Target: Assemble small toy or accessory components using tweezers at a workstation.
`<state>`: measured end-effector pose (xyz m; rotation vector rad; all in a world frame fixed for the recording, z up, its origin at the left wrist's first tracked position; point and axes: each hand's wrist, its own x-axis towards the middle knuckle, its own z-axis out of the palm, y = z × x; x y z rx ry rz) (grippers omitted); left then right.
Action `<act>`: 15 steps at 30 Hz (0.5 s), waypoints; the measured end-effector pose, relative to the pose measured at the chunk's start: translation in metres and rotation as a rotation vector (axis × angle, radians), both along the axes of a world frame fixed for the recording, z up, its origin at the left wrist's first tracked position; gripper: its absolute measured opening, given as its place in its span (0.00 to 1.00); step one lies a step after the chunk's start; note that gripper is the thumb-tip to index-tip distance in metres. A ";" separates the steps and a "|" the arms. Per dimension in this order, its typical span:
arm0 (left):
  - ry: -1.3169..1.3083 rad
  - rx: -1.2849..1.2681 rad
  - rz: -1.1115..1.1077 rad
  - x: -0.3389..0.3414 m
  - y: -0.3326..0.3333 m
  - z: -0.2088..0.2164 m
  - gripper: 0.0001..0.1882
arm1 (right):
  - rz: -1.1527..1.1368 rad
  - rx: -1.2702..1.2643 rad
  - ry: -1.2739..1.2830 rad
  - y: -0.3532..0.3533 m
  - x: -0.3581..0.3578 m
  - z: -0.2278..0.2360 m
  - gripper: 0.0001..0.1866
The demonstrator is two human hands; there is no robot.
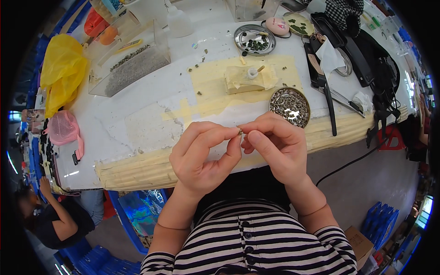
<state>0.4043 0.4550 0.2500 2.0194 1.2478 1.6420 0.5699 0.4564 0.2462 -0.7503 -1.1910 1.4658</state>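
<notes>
Over the table's front edge, my left hand (204,156) pinches a tiny brownish metal piece (240,132) between thumb and index finger. My right hand (279,149) meets it there, fingers curled, its index fingertip against the same piece. The fingertips cover most of the piece, so its exact kind is unclear. Just beyond my right hand sits a round tin (290,106) full of small metal pieces. Farther back, a tape-covered block (250,79) carries a small white cup (252,73) with a thin stick beside it.
A clear bin (137,68) of small grey parts stands left, near a yellow bag (66,68) and pink mesh item (63,128). A metal dish (255,40) of dark pieces lies at the back. Tools with black handles (331,110) lie right. Another person (59,215) sits at left.
</notes>
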 end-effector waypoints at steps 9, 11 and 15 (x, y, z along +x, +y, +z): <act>-0.002 0.001 -0.004 0.000 0.000 0.001 0.11 | 0.041 -0.034 -0.005 0.001 -0.001 0.002 0.09; 0.004 0.001 -0.008 0.000 0.000 0.001 0.11 | 0.047 -0.051 0.001 0.001 0.000 0.003 0.09; 0.016 0.000 -0.005 0.000 -0.001 0.001 0.12 | 0.054 -0.058 -0.003 0.002 0.001 0.003 0.08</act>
